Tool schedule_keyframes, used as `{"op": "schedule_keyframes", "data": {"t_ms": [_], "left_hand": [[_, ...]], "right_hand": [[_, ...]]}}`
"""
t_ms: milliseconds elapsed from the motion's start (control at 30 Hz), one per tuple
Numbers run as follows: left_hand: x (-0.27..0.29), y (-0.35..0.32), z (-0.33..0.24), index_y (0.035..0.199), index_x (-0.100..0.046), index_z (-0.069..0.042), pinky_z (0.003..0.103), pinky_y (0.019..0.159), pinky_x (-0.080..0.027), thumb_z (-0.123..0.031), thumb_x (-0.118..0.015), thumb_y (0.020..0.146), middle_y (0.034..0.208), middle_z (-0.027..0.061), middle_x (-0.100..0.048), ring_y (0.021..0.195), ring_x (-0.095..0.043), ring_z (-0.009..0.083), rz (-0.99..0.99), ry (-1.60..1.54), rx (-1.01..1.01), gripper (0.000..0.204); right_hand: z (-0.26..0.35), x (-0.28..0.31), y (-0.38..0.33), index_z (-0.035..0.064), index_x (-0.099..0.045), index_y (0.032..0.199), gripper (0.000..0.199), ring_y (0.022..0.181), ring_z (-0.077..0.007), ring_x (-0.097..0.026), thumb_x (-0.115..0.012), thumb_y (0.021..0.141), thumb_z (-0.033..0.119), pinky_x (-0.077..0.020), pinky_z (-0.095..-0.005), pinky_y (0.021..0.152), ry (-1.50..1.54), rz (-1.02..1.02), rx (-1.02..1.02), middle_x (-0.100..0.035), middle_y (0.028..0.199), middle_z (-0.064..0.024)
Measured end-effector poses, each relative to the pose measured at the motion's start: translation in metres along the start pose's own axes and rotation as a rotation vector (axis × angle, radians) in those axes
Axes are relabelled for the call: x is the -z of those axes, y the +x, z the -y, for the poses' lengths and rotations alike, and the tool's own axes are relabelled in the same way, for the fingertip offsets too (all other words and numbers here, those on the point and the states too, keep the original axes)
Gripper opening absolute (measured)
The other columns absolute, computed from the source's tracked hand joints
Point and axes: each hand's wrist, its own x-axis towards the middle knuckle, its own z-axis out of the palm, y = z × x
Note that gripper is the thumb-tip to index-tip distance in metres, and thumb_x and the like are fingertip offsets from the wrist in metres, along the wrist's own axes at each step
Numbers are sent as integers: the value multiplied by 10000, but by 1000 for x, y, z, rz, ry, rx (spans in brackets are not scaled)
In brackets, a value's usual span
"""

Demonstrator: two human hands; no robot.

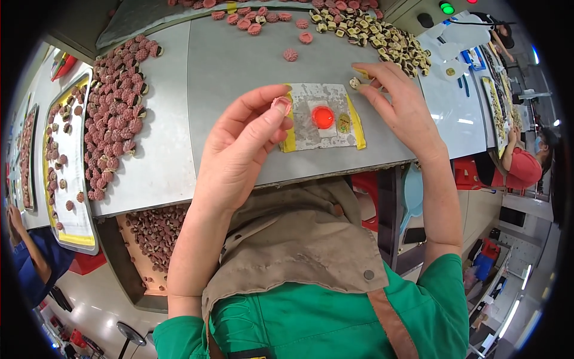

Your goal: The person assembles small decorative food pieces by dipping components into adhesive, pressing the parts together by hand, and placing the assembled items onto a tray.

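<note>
Between the thumb and fingers of my left hand (248, 128) is a small pink hollow shell (281, 106), its recessed side turned up. My right hand (397, 99) pinches a small cream-coloured piece (355, 82) at its fingertips, above the far right part of a pad. That speckled pale pad (305, 136), edged with yellow tape, lies on the grey worktop between my hands. On it stand a small round pot of bright orange-red stuff (323, 117) and a small greenish-yellow oval item (344, 124). Two loose pink pieces, including one bumpy piece (290, 55), lie beyond my left hand.
Cream-and-dark pieces (382, 39) are heaped at the far right. Pink bumpy pieces (116, 102) cover the left of the worktop, beside a yellow-lined tray (78, 197). A drawer (140, 263) below holds more. Co-workers sit at left and right, one in a red top (526, 158).
</note>
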Motion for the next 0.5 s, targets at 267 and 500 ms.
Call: {"op": "schedule_keyframes", "data": {"t_ms": [267,500], "left_hand": [[7,2,2,1270,-476,-4,228,810,-465,-145,-506,957,1050,24,-583,905,-563,93,52,-207,18,344],[9,2,4,1233,-515,-24,245,850,-448,-172,-538,950,1067,40,-598,958,-567,114,52,-175,-21,320]], "right_hand": [[4,1,-2,3,-598,1014,179,824,-257,-589,-596,848,70,-475,-319,724,-101,88,32,-581,909,-129],[45,-14,-9,7,-596,941,166,810,-281,-559,-649,790,51,-458,-336,690,-116,139,206,-556,857,-115]]}}
